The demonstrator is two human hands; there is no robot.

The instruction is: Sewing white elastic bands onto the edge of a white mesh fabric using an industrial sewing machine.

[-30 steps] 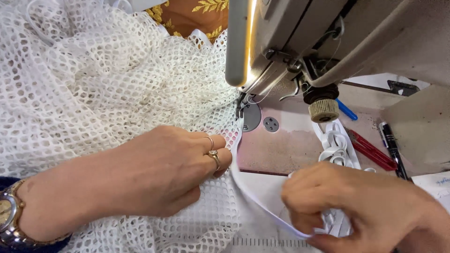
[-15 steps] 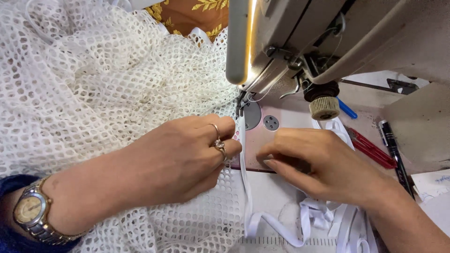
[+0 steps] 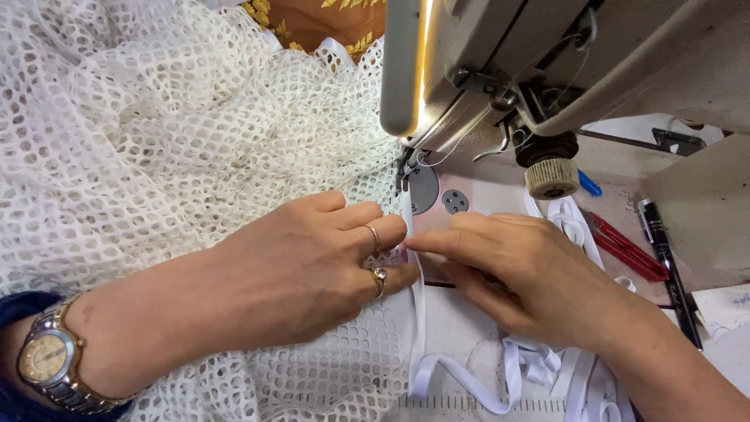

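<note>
On sewing-machine table (image 3: 484, 328): white mesh fabric (image 3: 156, 141), white tape (image 3: 461, 375).

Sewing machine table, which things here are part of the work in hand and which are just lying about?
In use: left hand, right hand, white mesh fabric, white tape, sewing machine.
Lying about: red-handled snips, black pen, blue item.

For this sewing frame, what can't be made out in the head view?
- Needle and presser foot: hidden behind the sewing machine head and its bright lamp.
- White tape under the fingertips: covered where the left hand and right hand meet.
- Edge of the net fabric under the left hand: covered by the palm.
- Black pen: its lower end disappears behind the right forearm.
- Watch: dial too small to read.
</note>
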